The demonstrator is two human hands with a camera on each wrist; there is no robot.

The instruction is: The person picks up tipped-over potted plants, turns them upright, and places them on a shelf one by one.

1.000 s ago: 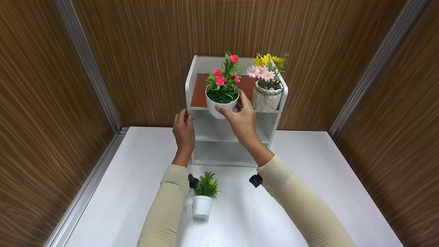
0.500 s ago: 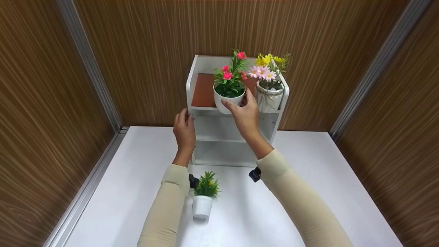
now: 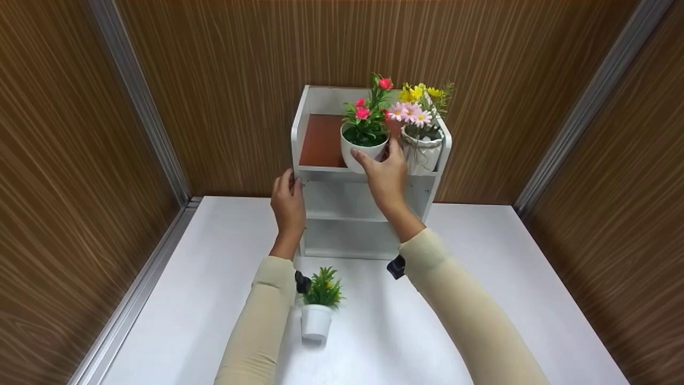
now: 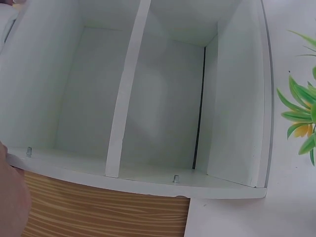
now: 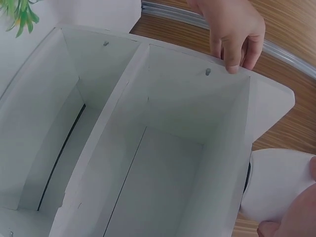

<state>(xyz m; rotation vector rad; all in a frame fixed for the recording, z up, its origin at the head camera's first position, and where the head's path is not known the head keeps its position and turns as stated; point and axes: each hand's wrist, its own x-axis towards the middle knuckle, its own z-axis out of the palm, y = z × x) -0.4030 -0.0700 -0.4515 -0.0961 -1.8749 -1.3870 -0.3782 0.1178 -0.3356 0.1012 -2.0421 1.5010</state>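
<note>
My right hand grips a white pot of green leaves and pinkish-red flowers, thumb across its front and fingers behind its right side. The pot is at the front edge of the top of a white shelf unit; in the right wrist view its white side shows just past the unit's top. My left hand holds the unit's left side panel, with the thumb on the front edge in the right wrist view. To the right of the held pot stands a white ribbed vase with pink and yellow flowers, tied with twine.
A smaller white pot with green leaves and yellow blooms is on the white table, in front of the unit beside my left forearm. Wood-patterned walls enclose the back and sides. The unit's top has raised side panels.
My right hand has moved the red-flowered pot to the right and back, closer to the vase and over the brown top. The left hand stays on the side panel.
</note>
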